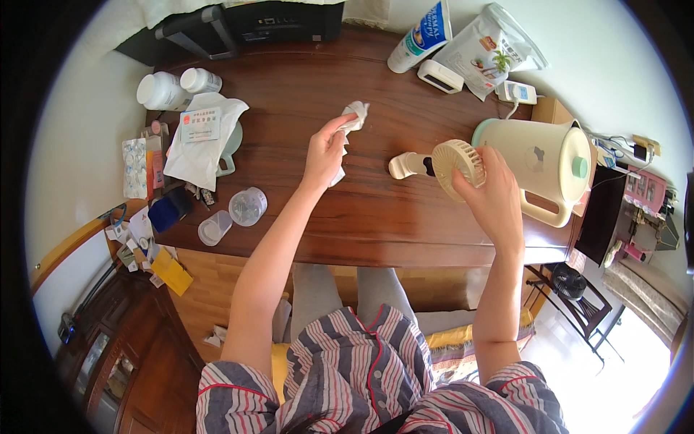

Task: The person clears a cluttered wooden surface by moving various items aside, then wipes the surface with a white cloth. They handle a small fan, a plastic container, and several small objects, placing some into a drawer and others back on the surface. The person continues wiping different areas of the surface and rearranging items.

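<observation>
A crumpled white tissue is pinched in my left hand, over the middle of the brown wooden table. My right hand grips the round slatted head of a cream handheld fan. The fan's handle points left, with a dark band near the head. Just right of my right hand stands a cream electric kettle with a mint lid knob. Part of the fan head is hidden by my fingers.
At the left are white bottles, a card bearing writing on white tissue paper, a mint cup and clear plastic cups. A tube, a white device and a foil pouch stand at the back right.
</observation>
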{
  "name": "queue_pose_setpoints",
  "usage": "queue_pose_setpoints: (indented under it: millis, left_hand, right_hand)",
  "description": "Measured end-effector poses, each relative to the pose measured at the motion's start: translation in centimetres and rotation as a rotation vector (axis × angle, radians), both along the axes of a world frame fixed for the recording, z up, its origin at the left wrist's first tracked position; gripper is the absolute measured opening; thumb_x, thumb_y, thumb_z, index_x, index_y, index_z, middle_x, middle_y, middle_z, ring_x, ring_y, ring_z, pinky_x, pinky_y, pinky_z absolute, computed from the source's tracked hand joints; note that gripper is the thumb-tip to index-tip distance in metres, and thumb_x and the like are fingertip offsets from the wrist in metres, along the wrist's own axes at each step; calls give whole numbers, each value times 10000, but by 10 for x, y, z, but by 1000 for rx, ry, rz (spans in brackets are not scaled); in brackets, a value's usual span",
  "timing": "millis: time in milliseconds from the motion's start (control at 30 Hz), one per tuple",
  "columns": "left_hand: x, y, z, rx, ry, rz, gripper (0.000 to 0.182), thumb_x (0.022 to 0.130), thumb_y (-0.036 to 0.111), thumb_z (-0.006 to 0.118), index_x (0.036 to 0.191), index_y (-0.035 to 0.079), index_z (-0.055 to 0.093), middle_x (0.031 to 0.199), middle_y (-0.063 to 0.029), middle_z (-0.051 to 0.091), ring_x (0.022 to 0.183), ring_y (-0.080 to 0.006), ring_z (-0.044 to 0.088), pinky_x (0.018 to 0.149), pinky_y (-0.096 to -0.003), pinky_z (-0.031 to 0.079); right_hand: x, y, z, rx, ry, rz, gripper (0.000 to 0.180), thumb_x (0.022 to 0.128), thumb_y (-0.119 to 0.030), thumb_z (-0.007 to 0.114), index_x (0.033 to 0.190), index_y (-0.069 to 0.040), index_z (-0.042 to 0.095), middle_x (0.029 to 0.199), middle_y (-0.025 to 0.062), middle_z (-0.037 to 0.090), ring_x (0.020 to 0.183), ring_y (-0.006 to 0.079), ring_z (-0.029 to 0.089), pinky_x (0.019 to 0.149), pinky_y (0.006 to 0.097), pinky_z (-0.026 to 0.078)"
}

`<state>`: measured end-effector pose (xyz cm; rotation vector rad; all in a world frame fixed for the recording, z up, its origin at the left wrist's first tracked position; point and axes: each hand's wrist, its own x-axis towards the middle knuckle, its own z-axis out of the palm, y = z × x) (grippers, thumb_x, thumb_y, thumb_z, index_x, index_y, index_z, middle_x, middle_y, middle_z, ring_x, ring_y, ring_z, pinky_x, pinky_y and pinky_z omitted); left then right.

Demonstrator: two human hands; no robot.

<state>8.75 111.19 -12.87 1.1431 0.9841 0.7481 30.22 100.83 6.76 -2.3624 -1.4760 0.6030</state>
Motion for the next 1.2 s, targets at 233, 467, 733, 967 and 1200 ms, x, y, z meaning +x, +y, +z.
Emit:
queue_pose_setpoints:
  millis: [233, 467, 733, 967, 1200]
  left_hand:
    - [53, -76, 12, 352, 203, -27, 382, 908, -78, 488, 1271, -8, 581, 1334, -189, 559, 1306, -308, 494, 1081, -377, 415]
    - [60, -99, -2, 797, 646, -247, 318, 900, 25, 601, 1205, -62, 575, 1357, -162, 519, 1303, -321, 467, 1046, -415, 442]
    - [39, -105, -5, 931, 674, -448, 318, 913, 61, 581, 1213, -42, 599, 1344, -143, 556, 1319, -279, 460, 1107, -408, 379]
    - [17, -136, 15, -95, 123, -42, 245, 1011, 136, 526, 1168, -18, 634, 859, -82, 668, 659, -98, 597, 555, -244, 482]
    - [68, -81, 8, 589, 420, 53, 266, 959, 83, 552, 1195, -11, 629, 1176, -153, 620, 1156, -296, 551, 996, -401, 441]
  right_hand:
    - [-6, 7, -18, 27, 12, -64, 327, 794, -227, 698, 907, 16, 510, 917, 193, 601, 839, 377, 610, 706, 454, 485]
    - [-23, 5, -28, -72, -42, -102, 379, 831, -198, 685, 950, 42, 417, 955, 257, 545, 847, 415, 605, 682, 469, 511]
    - [-26, 5, -34, -15, -48, -73, 373, 853, -182, 679, 955, 52, 407, 969, 263, 531, 850, 436, 598, 674, 473, 515]
    - [-20, 2, -29, -24, -3, -108, 379, 860, -203, 670, 956, 45, 400, 962, 260, 531, 830, 442, 597, 671, 484, 510]
    - [-24, 2, -30, -36, -1, -99, 379, 857, -206, 671, 952, 42, 401, 969, 258, 530, 844, 436, 596, 673, 480, 511]
